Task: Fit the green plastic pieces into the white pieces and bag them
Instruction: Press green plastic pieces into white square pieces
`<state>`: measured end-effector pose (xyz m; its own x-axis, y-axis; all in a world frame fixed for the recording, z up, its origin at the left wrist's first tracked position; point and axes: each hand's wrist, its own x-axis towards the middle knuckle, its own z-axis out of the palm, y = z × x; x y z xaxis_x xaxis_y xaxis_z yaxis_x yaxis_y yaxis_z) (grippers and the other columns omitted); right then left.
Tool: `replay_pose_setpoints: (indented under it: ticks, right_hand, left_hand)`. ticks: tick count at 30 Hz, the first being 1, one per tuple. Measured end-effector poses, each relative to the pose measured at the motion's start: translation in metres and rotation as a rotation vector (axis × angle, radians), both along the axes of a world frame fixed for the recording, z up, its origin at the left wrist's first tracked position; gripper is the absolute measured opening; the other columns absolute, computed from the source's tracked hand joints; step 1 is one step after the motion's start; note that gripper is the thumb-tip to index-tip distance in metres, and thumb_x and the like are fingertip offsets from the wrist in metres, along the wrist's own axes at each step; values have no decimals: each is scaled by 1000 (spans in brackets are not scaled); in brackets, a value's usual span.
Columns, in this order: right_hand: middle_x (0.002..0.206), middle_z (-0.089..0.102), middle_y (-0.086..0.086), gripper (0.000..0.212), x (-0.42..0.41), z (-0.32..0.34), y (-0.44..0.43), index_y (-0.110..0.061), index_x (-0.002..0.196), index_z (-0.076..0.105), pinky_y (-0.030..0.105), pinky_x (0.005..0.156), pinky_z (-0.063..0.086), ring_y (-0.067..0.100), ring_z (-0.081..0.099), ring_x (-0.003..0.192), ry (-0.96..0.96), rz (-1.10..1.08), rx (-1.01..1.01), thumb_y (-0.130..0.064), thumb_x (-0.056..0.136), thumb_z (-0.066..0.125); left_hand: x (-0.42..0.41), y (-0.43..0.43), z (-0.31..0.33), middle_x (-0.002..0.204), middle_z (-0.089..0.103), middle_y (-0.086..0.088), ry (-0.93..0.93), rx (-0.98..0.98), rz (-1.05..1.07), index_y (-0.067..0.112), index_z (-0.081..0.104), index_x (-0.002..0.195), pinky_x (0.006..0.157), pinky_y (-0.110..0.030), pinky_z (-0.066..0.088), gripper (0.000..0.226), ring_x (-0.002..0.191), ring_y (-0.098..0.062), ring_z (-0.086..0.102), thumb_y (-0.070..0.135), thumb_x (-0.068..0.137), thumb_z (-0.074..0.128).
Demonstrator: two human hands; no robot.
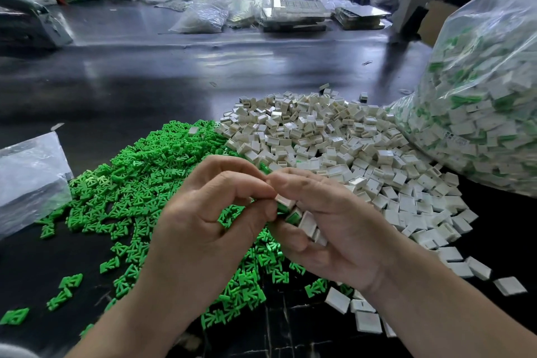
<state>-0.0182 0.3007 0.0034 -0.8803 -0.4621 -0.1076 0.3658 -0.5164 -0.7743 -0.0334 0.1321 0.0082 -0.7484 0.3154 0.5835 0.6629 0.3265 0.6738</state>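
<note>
Head view: I am pressing a green insert into a white shell above the two heaps.
My left hand curls in, thumb and forefinger pinching the green piece at the mouth of a white shell. My right hand grips a short row of white pieces. Next, I judge, comes a straight, firm push until it seats, then the clear bag at right. The green pile is forked, ribbed plastic. The white pile is smooth hollow boxes on the glossy dark table.

dark table | on it: green pieces heap, white pieces heap, filled clear bag
</note>
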Motion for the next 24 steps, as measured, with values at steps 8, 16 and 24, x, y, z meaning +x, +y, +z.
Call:
replay_pose_setpoints:
  ticks: [8,16,24]
  right_hand:
    - [79,59,9,24,-10,11,27,-10,88,63,18,28,40,12,57,50,-81,-276,-372,-1,66,69]
    - [76,61,9,14,-14,14,39,-9,93,71,18,31,33,16,52,50,16,-510,267,-4,80,68]
    - [69,54,4,25,-11,21,37,-15,73,57,16,28,30,10,47,45,-124,-447,55,-36,86,61]
  left_hand:
    - [-15,-17,-9,110,62,21,-159,-447,189,32,60,120,78,-11,46,53,95,7,57,65,82,44]
    - [-14,-8,-19,143,40,14,-116,-927,145,44,28,148,109,-33,27,86,131,-10,31,83,72,11]
    - [0,10,-13,110,62,5,24,-922,-65,35,66,124,88,-42,51,61,102,-19,57,69,83,36]
